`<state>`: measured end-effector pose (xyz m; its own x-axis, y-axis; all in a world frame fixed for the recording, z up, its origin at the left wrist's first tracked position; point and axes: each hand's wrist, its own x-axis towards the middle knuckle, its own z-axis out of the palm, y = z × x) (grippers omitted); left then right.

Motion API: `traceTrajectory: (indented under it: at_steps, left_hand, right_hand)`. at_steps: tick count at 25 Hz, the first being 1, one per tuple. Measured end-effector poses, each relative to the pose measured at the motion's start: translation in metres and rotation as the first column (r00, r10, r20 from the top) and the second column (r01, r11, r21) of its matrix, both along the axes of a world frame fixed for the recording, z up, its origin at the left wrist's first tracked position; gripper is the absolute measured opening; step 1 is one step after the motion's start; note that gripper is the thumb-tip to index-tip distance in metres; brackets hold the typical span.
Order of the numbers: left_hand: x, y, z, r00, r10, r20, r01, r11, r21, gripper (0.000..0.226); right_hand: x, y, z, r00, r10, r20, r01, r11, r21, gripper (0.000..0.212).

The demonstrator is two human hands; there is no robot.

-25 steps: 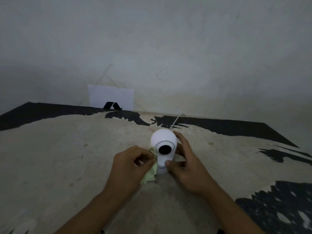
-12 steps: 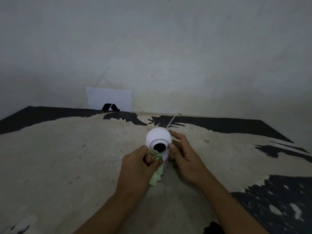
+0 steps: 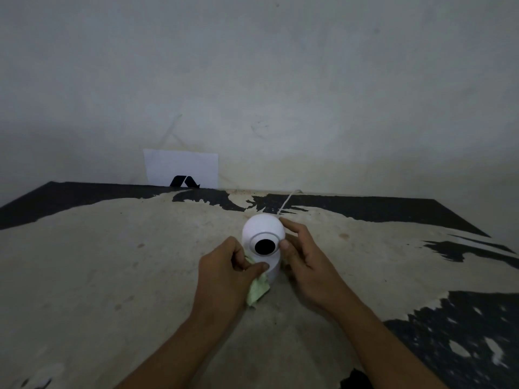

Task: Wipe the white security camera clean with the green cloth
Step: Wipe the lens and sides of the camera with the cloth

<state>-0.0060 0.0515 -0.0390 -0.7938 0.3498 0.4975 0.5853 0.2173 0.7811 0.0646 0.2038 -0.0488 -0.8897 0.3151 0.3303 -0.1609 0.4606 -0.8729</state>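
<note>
Dim frame, low contrast. Far left: worn table [image 3: 84, 262], pale scuffed surface with the black coating surviving only along the back edge and in patches on the right; its near corners are cut off by the frame. At the back left a white sheet [image 3: 181, 167] leans on the wall [image 3: 280, 80], a black mark at its bottom edge partly hidden by the table line. Left hand [image 3: 224, 273] comes in from the bottom, forearm cut off at the frame edge; fingers curled closed around the green cloth [image 3: 257, 290], thumb tip pressed against the base of the white security camera [image 3: 264, 242]. Most of the cloth is buried in the fist, only a crumpled tail hangs out below the palm onto the table, plus a sliver above the thumb. Camera stands upright mid-table, between both hands, round head with dark lens facing the viewer; lower left of the base is hidden by thumb and cloth. Thin white cable [image 3: 288, 202] runs from behind the head toward the wall, its far end hard to trace. Right hand [image 3: 306, 265] cups the camera's right side, thumb on the lens ring, index finger on the back of the head; remaining fingers are behind the body, so probably a light steadying hold, can't confirm a full clasp. A green speck shows just beside the right palm, possibly more cloth.
</note>
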Motion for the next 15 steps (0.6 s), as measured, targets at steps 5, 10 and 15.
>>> traceTrajectory:
  at_steps: [5, 10, 15]
  left_hand:
    - [-0.01, -0.01, -0.009, 0.996, -0.003, 0.09, -0.002, 0.999, 0.051, 0.031]
    - [-0.029, -0.025, -0.008, 0.941, -0.178, 0.286, 0.132, 0.976, 0.173, 0.011]
    - [-0.04, -0.015, 0.032, 0.947, -0.292, 0.137, 0.247, 0.93, 0.273, 0.017]
  right_hand:
    - [-0.001, 0.001, 0.0, 1.0, -0.002, -0.014, 0.002, 1.0, 0.001, 0.038]
    - [-0.001, -0.001, -0.002, 1.0, -0.002, -0.02, 0.002, 1.0, -0.016, 0.04]
    - [-0.003, 0.0, -0.003, 1.0, 0.021, -0.018, -0.022, 0.999, -0.041, 0.041]
